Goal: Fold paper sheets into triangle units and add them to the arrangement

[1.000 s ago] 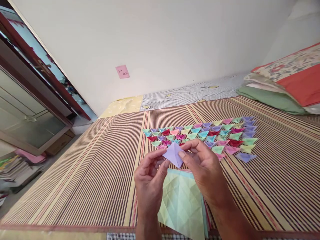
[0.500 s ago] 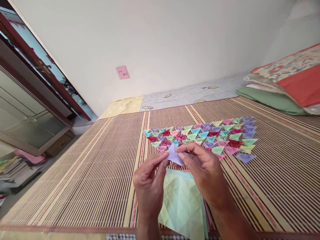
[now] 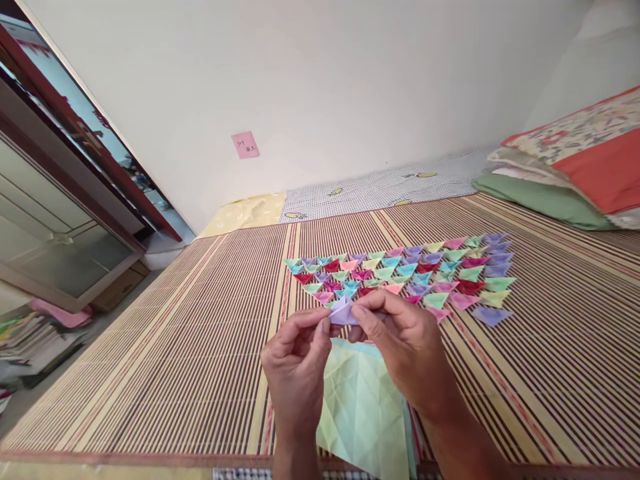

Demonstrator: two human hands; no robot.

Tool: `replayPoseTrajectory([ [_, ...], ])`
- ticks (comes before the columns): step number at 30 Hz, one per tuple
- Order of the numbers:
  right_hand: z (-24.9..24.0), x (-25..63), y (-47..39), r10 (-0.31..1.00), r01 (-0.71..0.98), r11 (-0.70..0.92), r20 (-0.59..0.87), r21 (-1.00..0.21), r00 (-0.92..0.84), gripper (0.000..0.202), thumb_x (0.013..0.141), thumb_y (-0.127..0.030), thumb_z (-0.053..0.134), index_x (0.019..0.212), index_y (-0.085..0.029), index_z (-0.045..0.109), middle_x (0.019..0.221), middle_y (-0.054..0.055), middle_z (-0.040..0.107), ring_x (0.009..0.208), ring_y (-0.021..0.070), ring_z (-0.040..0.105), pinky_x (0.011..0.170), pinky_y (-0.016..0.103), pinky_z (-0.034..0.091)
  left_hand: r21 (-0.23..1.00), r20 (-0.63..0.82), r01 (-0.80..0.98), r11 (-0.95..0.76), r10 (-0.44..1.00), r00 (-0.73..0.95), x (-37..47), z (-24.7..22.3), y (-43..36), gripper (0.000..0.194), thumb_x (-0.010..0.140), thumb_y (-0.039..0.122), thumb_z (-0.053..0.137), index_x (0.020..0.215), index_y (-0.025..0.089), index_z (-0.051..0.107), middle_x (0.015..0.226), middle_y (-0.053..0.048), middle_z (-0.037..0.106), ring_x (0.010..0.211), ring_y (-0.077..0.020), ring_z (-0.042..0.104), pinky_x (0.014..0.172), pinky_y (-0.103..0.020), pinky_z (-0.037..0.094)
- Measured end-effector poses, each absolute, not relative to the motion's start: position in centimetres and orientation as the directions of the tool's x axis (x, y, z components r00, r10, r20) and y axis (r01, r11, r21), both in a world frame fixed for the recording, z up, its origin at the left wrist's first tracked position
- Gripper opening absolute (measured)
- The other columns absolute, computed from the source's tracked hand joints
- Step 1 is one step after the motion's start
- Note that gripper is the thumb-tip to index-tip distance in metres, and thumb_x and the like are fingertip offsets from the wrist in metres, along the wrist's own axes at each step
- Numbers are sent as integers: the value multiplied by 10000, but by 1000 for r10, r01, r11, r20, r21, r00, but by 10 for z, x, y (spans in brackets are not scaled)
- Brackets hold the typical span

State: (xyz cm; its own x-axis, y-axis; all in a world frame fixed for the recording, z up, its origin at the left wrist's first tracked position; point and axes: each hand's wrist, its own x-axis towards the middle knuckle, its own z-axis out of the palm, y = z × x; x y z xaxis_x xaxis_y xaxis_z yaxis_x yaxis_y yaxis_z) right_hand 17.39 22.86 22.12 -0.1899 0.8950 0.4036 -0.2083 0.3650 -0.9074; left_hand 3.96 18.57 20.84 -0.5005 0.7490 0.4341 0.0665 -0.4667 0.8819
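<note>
A small lavender origami boat (image 3: pixel 343 311) is pinched between my two hands. My left hand (image 3: pixel 299 360) grips its left tip between thumb and index finger. On the other side my right hand (image 3: pixel 405 340) holds the right end, its fingers partly hiding that part of the paper. Just beyond are rows of folded paper boats (image 3: pixel 385 272) in green, pink, red, blue and purple. Below my hands lies a stack of creased paper sheets (image 3: pixel 361 407), with a pale green one on top; my right wrist covers part of its edge.
A striped bamboo mat (image 3: pixel 200 333) spreads over the bed. Folded bedding (image 3: pixel 590 160) is piled at the back right. On the white wall hangs a pink note (image 3: pixel 245 145). At the left stand a glass-fronted cabinet (image 3: pixel 55 220) and a pile of books or papers (image 3: pixel 35 333).
The lavender paper has gone from a flatter, pointed shape to a low boat with its sides turned up. Both hands stay close together, the left one shifting slightly left.
</note>
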Motion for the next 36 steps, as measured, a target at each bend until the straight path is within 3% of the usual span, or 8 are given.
replayPoseTrajectory([
  [6,220,169,224,879,-13,471,470,-882,-82,150,962,-253,649,816,-216,655,655,-19,691,550,134,684,522,238,560,932,339,71,-356,782,-522,44,213,184,67,814,189,844,857,239,831,784,1,797,705,-131,751,670,-199,625],
  [11,220,168,223,858,97,514,508,-852,-79,154,965,-243,626,812,-229,637,630,-27,684,524,141,681,496,249,536,931,342,80,-355,776,-530,46,215,183,71,814,200,849,865,247,839,803,-2,813,728,-150,767,680,-224,642],
  [18,219,166,223,862,46,504,498,-862,-95,155,975,-242,626,821,-226,624,656,-31,673,542,129,683,490,229,523,925,369,127,-357,772,-517,44,213,182,129,851,209,825,948,288,855,914,-5,820,833,-163,768,746,-243,641],
  [22,217,164,222,868,38,490,484,-871,-110,140,981,-244,628,844,-222,627,697,-28,678,556,123,678,511,232,530,922,366,86,-379,774,-517,43,214,182,96,834,189,827,892,261,852,850,-4,800,785,-154,754,718,-233,633],
  [26,215,164,224,860,75,509,502,-857,-91,120,971,-248,645,854,-221,644,773,-9,706,678,145,688,642,271,568,927,346,55,-371,786,-512,43,214,184,53,816,192,836,850,232,838,786,-4,782,740,-146,740,704,-223,620],
  [31,214,167,228,882,-8,461,459,-887,-106,56,952,-272,676,972,-221,687,860,5,728,803,166,701,724,288,580,942,316,55,-331,820,-478,41,213,184,19,825,222,830,836,212,818,780,-12,774,726,-145,716,693,-224,596],
  [36,218,172,228,880,24,434,418,-901,-228,107,961,-264,645,955,-211,737,803,-1,730,740,154,681,690,272,552,950,305,75,-302,852,-425,39,213,184,48,862,240,797,840,198,798,783,-19,757,747,-154,701,709,-243,579],
])
